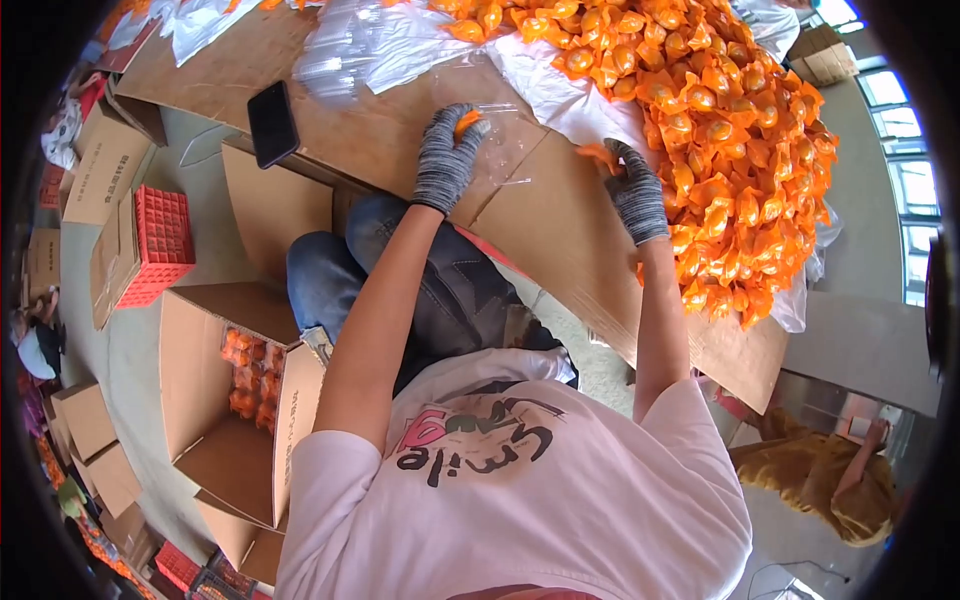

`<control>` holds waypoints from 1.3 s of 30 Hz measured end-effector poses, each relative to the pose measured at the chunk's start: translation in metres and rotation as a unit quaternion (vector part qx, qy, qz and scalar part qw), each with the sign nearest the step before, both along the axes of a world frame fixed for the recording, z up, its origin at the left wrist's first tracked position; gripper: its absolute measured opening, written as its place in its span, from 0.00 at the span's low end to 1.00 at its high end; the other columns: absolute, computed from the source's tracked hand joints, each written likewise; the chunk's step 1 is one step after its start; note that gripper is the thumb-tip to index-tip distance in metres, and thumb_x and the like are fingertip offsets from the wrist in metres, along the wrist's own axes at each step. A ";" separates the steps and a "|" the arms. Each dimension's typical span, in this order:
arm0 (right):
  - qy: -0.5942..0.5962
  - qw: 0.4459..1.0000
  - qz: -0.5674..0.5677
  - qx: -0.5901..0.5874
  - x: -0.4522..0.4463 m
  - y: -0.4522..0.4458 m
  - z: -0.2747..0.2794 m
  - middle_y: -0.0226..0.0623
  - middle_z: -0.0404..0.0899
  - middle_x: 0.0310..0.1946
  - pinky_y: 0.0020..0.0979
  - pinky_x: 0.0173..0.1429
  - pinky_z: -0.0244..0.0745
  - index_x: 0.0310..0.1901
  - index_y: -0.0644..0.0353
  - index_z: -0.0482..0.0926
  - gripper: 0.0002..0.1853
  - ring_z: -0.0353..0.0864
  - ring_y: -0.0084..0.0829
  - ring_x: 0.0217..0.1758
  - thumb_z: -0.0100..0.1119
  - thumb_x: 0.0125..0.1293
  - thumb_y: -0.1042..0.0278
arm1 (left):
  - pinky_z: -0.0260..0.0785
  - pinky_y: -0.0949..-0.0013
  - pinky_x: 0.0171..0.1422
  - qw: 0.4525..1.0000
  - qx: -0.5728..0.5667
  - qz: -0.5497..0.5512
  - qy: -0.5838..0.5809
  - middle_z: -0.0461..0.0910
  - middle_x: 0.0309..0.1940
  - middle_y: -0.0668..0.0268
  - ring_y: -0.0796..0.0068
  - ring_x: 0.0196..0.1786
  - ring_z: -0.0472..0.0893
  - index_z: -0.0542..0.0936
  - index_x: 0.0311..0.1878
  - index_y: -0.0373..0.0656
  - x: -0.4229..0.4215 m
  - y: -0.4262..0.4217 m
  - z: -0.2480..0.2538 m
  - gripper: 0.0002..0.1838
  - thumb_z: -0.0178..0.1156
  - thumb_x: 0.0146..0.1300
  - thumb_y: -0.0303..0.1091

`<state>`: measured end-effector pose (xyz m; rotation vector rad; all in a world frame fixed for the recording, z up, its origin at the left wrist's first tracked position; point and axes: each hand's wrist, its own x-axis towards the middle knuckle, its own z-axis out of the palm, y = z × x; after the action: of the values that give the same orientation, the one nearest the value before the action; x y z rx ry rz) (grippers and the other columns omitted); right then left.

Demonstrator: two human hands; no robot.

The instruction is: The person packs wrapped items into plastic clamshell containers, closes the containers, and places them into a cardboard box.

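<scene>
My left hand (447, 160), in a grey knit glove, is closed around a small orange-wrapped piece (467, 122), only part of which shows between thumb and fingers. It is at the left side of a clear plastic tray (510, 150) on the cardboard-covered table. My right hand (636, 195), gloved alike, pinches another orange-wrapped piece (597, 155), slightly blurred, at its fingertips. Beside that hand rises a large heap of orange-wrapped round pieces (725, 150), their wrapper ends twisted. What is inside the wrappers cannot be made out.
A stack of clear trays (335, 50) and a black phone (273, 124) lie on the table (540, 210). Left of my knees, an open carton (215, 455) holds filled trays (250, 375). A red crate (162, 245) stands farther left. Another person (825, 480) is at lower right.
</scene>
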<state>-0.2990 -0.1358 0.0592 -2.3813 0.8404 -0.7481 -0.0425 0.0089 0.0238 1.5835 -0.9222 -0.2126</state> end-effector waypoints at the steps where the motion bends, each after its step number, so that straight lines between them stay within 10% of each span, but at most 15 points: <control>1: -0.057 0.985 -0.031 0.158 0.020 0.022 0.015 0.34 0.80 0.39 0.25 0.46 0.75 0.55 0.63 0.74 0.19 0.79 0.26 0.39 0.60 0.60 0.77 | 0.69 0.63 0.55 1.000 -0.004 0.000 -0.015 0.78 0.44 0.54 0.58 0.47 0.78 0.76 0.47 0.38 0.000 0.000 0.000 0.16 0.64 0.58 0.34; 6: -0.250 0.901 0.035 0.352 0.089 0.059 0.037 0.29 0.77 0.38 0.19 0.39 0.72 0.53 0.65 0.74 0.17 0.74 0.17 0.35 0.60 0.64 0.71 | 0.69 0.62 0.55 0.999 0.006 0.017 -0.031 0.78 0.43 0.53 0.56 0.47 0.78 0.76 0.47 0.38 -0.005 0.005 0.011 0.16 0.63 0.59 0.36; 15: 0.108 0.924 0.074 0.359 0.142 0.026 0.033 0.34 0.80 0.35 0.25 0.44 0.74 0.49 0.62 0.78 0.14 0.79 0.27 0.37 0.61 0.61 0.71 | 0.67 0.63 0.57 1.000 -0.005 -0.005 -0.017 0.77 0.42 0.56 0.58 0.49 0.76 0.79 0.51 0.43 -0.004 0.006 0.015 0.16 0.62 0.59 0.34; 17: -0.032 0.991 0.128 0.032 0.142 0.007 -0.020 0.41 0.83 0.34 0.29 0.40 0.76 0.44 0.63 0.80 0.13 0.82 0.30 0.35 0.57 0.56 0.79 | 0.67 0.63 0.57 1.000 -0.015 -0.006 -0.024 0.77 0.42 0.57 0.59 0.48 0.75 0.79 0.51 0.44 -0.004 0.010 0.011 0.16 0.63 0.59 0.34; 22: 0.041 0.997 0.033 -0.051 0.134 0.030 0.000 0.45 0.80 0.35 0.35 0.45 0.74 0.39 0.62 0.80 0.12 0.79 0.43 0.38 0.59 0.51 0.79 | 0.67 0.64 0.52 0.999 -0.013 0.026 0.034 0.76 0.37 0.59 0.63 0.43 0.75 0.81 0.38 0.41 0.000 -0.007 0.009 0.10 0.67 0.54 0.33; 26: -0.144 0.973 0.052 0.171 0.103 -0.011 -0.037 0.43 0.80 0.34 0.35 0.45 0.73 0.39 0.60 0.80 0.16 0.79 0.41 0.38 0.70 0.47 0.72 | 0.68 0.64 0.46 0.999 -0.005 0.027 0.016 0.74 0.33 0.57 0.63 0.38 0.74 0.78 0.34 0.38 -0.001 -0.003 0.010 0.10 0.68 0.53 0.32; 31: 0.289 0.877 -0.182 -0.338 0.056 -0.043 0.087 0.36 0.76 0.44 0.40 0.46 0.73 0.47 0.45 0.77 0.16 0.75 0.38 0.49 0.62 0.56 0.59 | 0.67 0.65 0.46 0.999 -0.009 0.029 0.035 0.73 0.34 0.58 0.65 0.37 0.73 0.77 0.34 0.36 -0.002 -0.006 0.014 0.11 0.67 0.54 0.31; 36: 0.500 0.812 -0.154 -0.261 0.061 -0.119 0.086 0.44 0.79 0.45 0.43 0.49 0.77 0.50 0.56 0.75 0.16 0.80 0.40 0.50 0.54 0.60 0.66 | 0.67 0.70 0.48 0.999 0.011 0.008 0.029 0.71 0.37 0.63 0.72 0.39 0.72 0.77 0.39 0.36 0.004 -0.008 0.010 0.12 0.67 0.57 0.32; 39: 0.344 0.921 -0.088 -0.160 0.057 -0.128 0.103 0.49 0.77 0.49 0.41 0.51 0.76 0.56 0.60 0.73 0.30 0.78 0.41 0.53 0.65 0.54 0.52 | 0.69 0.67 0.48 0.998 -0.016 0.009 0.060 0.72 0.37 0.58 0.66 0.39 0.74 0.76 0.37 0.35 0.003 -0.008 0.009 0.12 0.67 0.55 0.31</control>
<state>-0.2425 -0.2640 0.1626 -2.9436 1.3015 -0.0756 -0.0399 0.0010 0.0324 1.5323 -0.8147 -0.2768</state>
